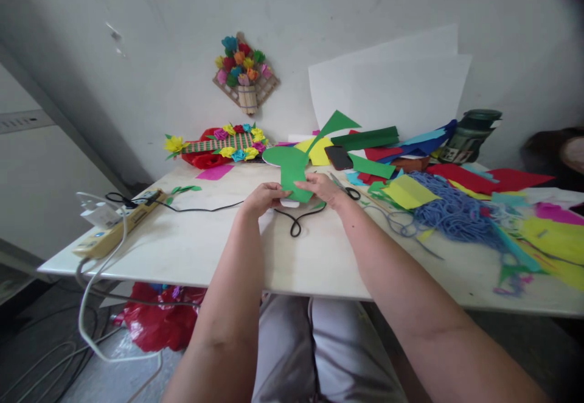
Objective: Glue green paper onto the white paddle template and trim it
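Note:
A cut piece of green paper (293,168) is held up over the middle of the white table, a long pointed strip rising from its upper right. My left hand (264,198) pinches its lower left edge. At the lower right edge, the fingers of my right hand (322,189) are closed on the same sheet. A small white object (290,203) shows just under the paper; what it is I cannot tell. Below lies a looped black cable (295,226). Scissors (350,192) rest right of my right hand.
A power strip (121,223) with a white charger lies at the left. Blue yarn (456,208), coloured paper, a phone (339,157) and a dark bottle (472,135) crowd the right and back. A flower-decorated craft (223,145) leans at the back left. A red bag (159,318) sits below.

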Motion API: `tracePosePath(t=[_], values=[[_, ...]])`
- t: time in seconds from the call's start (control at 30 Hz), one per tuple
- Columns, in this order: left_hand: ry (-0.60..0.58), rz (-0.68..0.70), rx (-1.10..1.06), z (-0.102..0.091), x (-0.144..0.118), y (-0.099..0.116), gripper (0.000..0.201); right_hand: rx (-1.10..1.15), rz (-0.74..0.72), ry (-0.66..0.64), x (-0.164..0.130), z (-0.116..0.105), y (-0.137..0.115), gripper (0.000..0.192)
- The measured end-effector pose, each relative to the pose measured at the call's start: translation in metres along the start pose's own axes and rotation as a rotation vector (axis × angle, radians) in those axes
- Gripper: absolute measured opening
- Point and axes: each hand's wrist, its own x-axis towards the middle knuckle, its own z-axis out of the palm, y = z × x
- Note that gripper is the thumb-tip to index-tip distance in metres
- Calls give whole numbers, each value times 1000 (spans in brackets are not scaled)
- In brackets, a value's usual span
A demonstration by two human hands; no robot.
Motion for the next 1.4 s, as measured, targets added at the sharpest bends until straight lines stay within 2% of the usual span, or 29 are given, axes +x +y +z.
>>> tracePosePath(t=[0.07, 0.17, 0.37, 0.5, 0.83, 1.03, 1.17, 1.3, 1.4], values=[[12, -5, -22, 0, 0, 0, 26, -4, -6, -64, -1, -4, 2, 33], [17, -8, -40, 0, 0, 0, 27, -58, -32, -94, 1, -6, 5, 33], [-19, -20, -16, 1, -1, 1, 23, -177, -59, -27, 5, -2, 11, 41], [-39, -33, 49, 1, -1, 1, 24, -205, -87, 3, 8, 0, 16, 38], [17, -29, 72, 2, 2, 0, 26, -287, -74, 1, 7, 1, 12, 32], [24, -11, 90, 1, 4, -1, 26, -333, -110, 40, 7, -3, 9, 39], [21, -3, 75, 4, 4, -1, 27, -330, -92, 132, 7, -6, 10, 43], [45, 21, 14, 8, 6, -2, 28, -260, 6, 326, 12, -14, 18, 43], [65, 40, -52, 10, 9, -4, 27, -270, 75, 442, 17, -24, 28, 35]])
